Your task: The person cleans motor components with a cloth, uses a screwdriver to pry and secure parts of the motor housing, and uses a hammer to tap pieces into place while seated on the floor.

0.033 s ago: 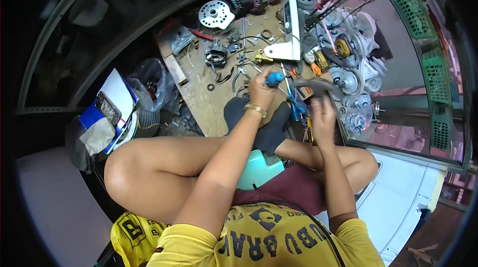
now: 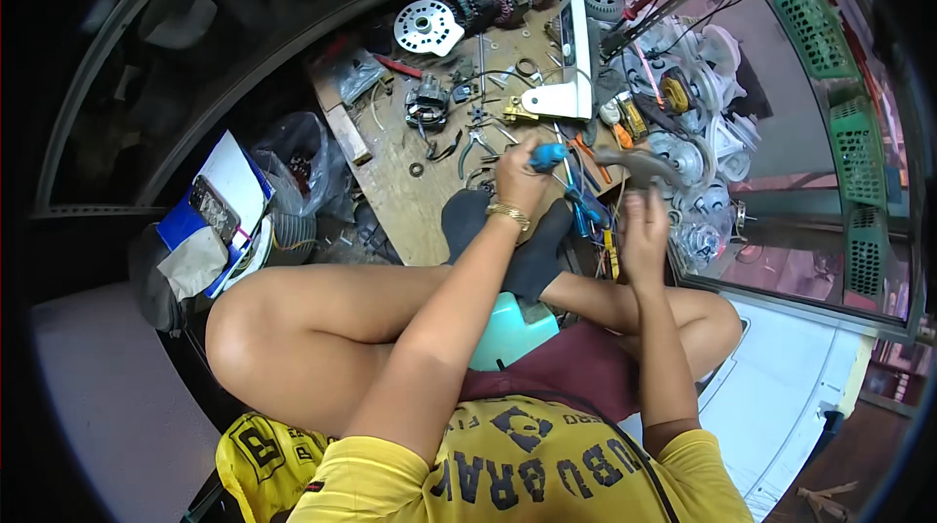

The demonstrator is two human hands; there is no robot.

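My left hand [image 2: 522, 180], with a gold bracelet at its wrist, is closed round a tool with a blue handle [image 2: 549, 157]. The handle's end sticks out to the right of my fist; the rest of the tool is hidden. My right hand [image 2: 644, 235] is closed on a hammer, its handle mostly hidden by my fingers. The grey, curved hammer head [image 2: 639, 165] is slightly blurred and level with the blue handle, a small gap between them. Under and between my hands lie blue-handled tools [image 2: 586, 211] and a yellow-handled tool [image 2: 610, 255].
A wooden board [image 2: 390, 206] carries pliers [image 2: 476, 147], a small motor [image 2: 427, 103], a white upright part [image 2: 576, 64] and a round metal cover [image 2: 427, 27]. Clear and white plastic parts [image 2: 703, 157] pile up at right. My feet [image 2: 532, 250] rest on the board's near edge.
The hammer head has moved right, away from the blue handle, and my right hand has shifted slightly right with it. My left hand keeps its hold.
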